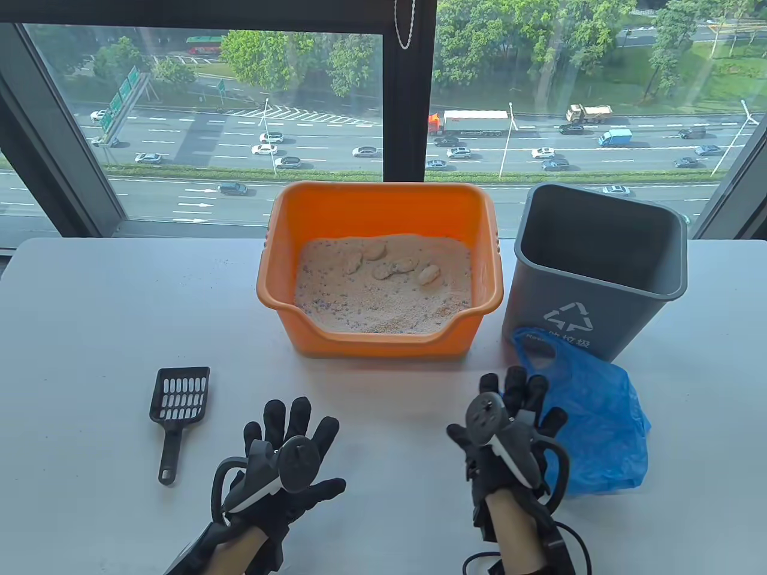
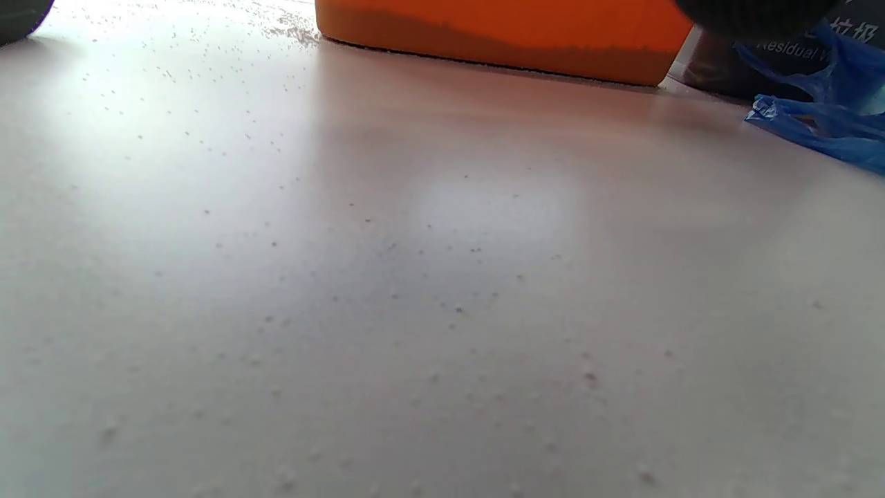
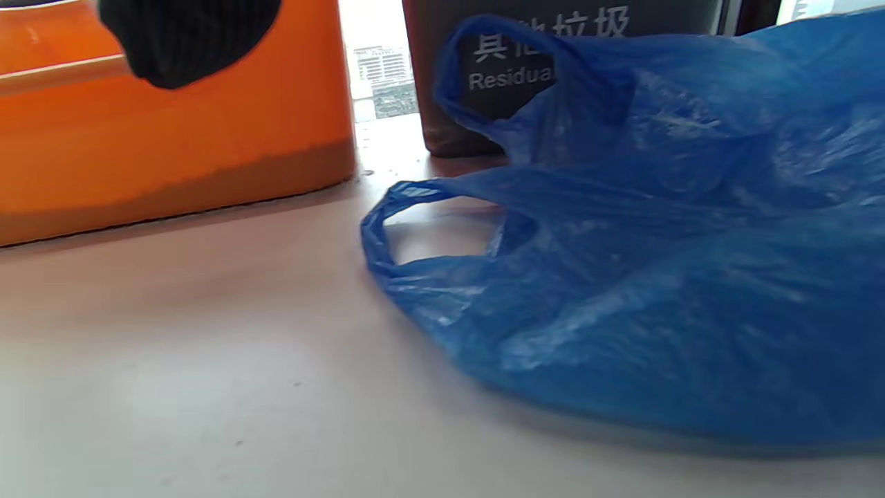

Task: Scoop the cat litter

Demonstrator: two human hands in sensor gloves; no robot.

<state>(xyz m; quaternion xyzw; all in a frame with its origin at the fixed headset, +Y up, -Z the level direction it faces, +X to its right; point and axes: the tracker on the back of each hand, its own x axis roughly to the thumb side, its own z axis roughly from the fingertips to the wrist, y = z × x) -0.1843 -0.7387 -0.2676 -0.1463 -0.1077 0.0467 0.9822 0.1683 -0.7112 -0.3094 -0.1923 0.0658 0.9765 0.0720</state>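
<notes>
An orange litter box (image 1: 281, 287) holds pale cat litter (image 1: 383, 299) with several clumps (image 1: 389, 266) near its back. A black slotted scoop (image 1: 177, 407) lies flat on the white table, left of my hands. My left hand (image 1: 290, 431) rests open on the table with fingers spread, holding nothing, to the right of the scoop. My right hand (image 1: 515, 401) rests open on the table at the left edge of a crumpled blue plastic bag (image 1: 605, 431). The bag fills the right wrist view (image 3: 657, 277). The orange box front shows in the left wrist view (image 2: 498, 34).
A grey waste bin (image 1: 593, 263) stands upright to the right of the litter box, behind the blue bag. Loose litter grains dot the table in front of the box (image 2: 387, 249). A large window runs behind the table's far edge.
</notes>
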